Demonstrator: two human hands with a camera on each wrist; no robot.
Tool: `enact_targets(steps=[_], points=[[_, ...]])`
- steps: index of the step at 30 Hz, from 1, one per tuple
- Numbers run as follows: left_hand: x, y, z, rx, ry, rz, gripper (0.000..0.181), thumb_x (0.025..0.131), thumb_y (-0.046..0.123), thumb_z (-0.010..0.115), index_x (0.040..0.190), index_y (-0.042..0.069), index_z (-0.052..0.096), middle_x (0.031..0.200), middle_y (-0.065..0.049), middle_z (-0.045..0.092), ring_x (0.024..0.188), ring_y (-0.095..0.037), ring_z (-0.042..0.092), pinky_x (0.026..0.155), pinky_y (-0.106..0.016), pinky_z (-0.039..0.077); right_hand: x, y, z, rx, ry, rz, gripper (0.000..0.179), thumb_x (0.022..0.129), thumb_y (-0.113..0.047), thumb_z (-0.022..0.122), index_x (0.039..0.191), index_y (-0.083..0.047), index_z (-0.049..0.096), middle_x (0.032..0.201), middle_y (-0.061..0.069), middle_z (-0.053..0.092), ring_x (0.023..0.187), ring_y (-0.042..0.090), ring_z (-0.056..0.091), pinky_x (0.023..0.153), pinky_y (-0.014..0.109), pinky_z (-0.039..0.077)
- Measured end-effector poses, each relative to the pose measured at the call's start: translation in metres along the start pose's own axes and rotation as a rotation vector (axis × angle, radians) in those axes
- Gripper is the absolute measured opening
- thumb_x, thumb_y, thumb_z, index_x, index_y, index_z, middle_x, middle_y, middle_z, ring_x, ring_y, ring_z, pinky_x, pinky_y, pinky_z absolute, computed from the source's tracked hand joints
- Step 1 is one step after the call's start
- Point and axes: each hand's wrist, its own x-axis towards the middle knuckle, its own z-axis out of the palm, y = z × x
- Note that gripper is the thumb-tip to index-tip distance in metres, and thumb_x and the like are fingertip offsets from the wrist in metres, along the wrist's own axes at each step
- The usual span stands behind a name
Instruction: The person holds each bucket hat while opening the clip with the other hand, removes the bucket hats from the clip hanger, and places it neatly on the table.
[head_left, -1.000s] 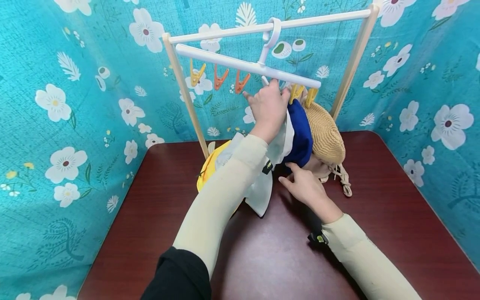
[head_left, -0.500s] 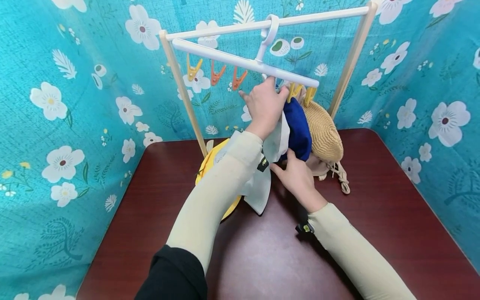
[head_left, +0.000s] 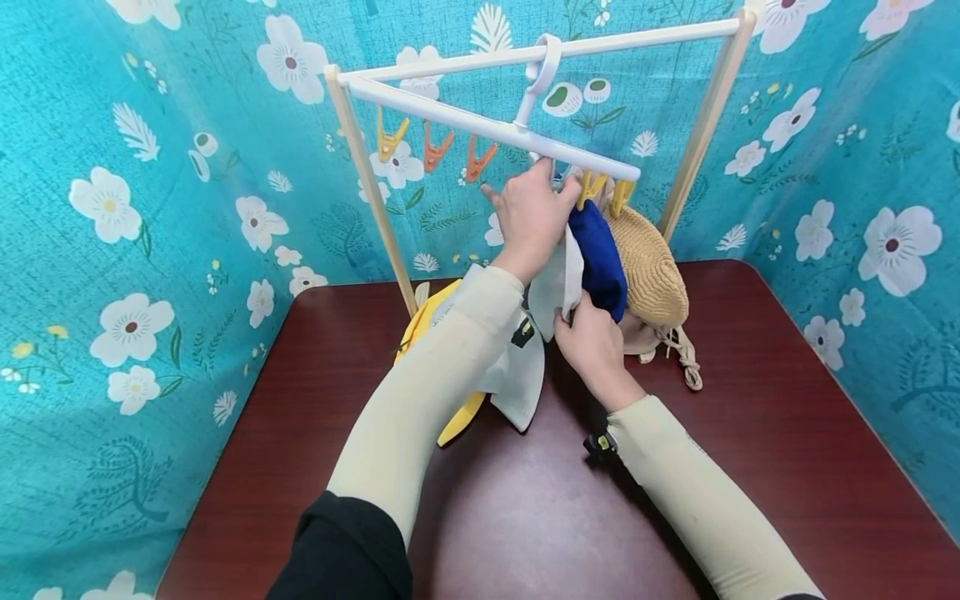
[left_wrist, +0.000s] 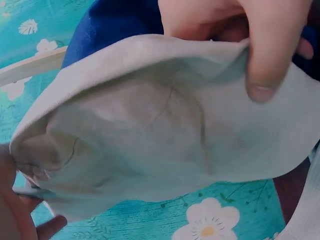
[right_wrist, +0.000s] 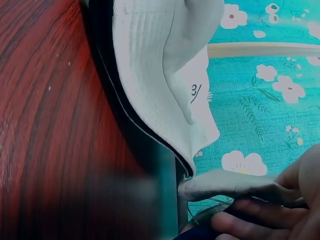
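Observation:
My left hand (head_left: 534,218) is raised under the white hanger bar (head_left: 487,125), its fingers at the gathered top of a pale grey hat (left_wrist: 125,115). This hat hangs down with its inside seams showing in the left wrist view. Lower down, my right hand (head_left: 592,340) pinches the hat's edge, with the thumb (left_wrist: 262,75) on the near side of the cloth. Right beside it hangs a blue hat (head_left: 597,258), under a yellow clip (head_left: 591,188). Farther right is a tan woven hat (head_left: 648,267) near another yellow clip (head_left: 622,197).
A wooden rack (head_left: 708,117) carries the hanger. Yellow and orange clips (head_left: 478,160) hang along the bar's left half. On the dark red table (head_left: 300,400), a white brimmed hat (right_wrist: 145,75) and a yellow hat (head_left: 461,419) lie partly behind my left arm.
My right hand has moved up and left from the blue hat's lower edge and now pinches the pale grey hat's edge. The left hand has stayed beneath the hanger bar.

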Motion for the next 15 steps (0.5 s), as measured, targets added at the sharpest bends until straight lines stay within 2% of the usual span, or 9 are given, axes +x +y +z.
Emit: enact_targets(steps=[5,15], points=[[-0.001,-0.003,0.0,-0.083,-0.003,0.01,0.035,0.102,0.043,0.058,0.08,0.018,0.047,0.062,0.003,0.047,0.062,-0.014,0.051,0.121,-0.069,0.004,-0.002,0.003,-0.005,-0.001,0.037,-0.024,0.025,0.1,-0.038,0.051,0.1,-0.013,0.055,0.071,0.013,0.064,0.062,0.037,0.064,0.053,0.051,0.044],[0.001,-0.007,-0.003,-0.111,-0.022,0.014,0.038,0.101,0.047,0.059,0.079,0.018,0.049,0.063,0.003,0.048,0.064,-0.014,0.052,0.121,-0.07,0.005,-0.009,0.009,-0.013,0.034,0.146,-0.111,0.03,0.104,-0.039,0.049,0.088,-0.014,0.053,0.065,0.012,0.06,0.054,0.037,0.058,0.05,0.052,0.041]])
